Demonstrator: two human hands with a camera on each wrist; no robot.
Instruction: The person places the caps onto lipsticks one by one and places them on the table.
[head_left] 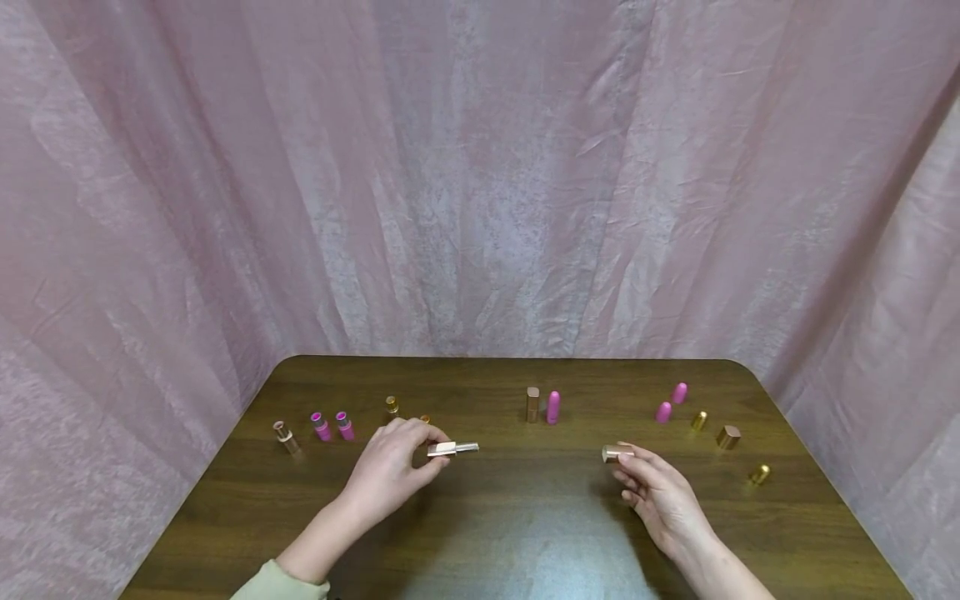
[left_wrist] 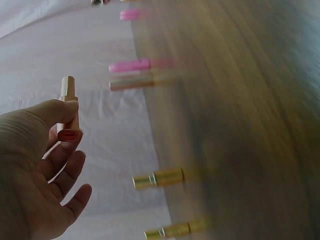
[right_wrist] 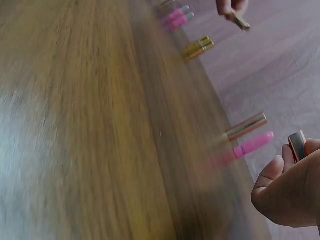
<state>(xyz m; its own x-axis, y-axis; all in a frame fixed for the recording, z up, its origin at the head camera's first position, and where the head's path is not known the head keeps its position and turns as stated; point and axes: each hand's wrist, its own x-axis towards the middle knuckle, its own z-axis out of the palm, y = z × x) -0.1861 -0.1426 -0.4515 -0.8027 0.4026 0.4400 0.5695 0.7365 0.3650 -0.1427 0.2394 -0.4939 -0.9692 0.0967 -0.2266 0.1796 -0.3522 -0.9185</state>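
My left hand (head_left: 386, 468) pinches a rose-gold lipstick base (head_left: 442, 450) between thumb and fingers, above the table's left half. The base lies sideways, its narrower silvery end toward the right. In the left wrist view the lipstick base (left_wrist: 69, 90) sits between thumb and forefinger, the other fingers loosely bent. My right hand (head_left: 660, 504) holds a rose-gold lipstick cap (head_left: 613, 452) on its side, pointing left. The right wrist view shows this cap (right_wrist: 297, 144) at the fingertips. Base and cap are well apart.
A rose-gold lipstick (head_left: 532, 405) and a pink lipstick (head_left: 552, 407) stand capped at mid-table. Uncapped rose-gold (head_left: 286, 437), pink (head_left: 321, 427) and gold (head_left: 392, 405) lipsticks stand at left. Pink caps (head_left: 663, 412), gold caps (head_left: 699, 420) and a rose-gold cap (head_left: 727, 437) stand at right.
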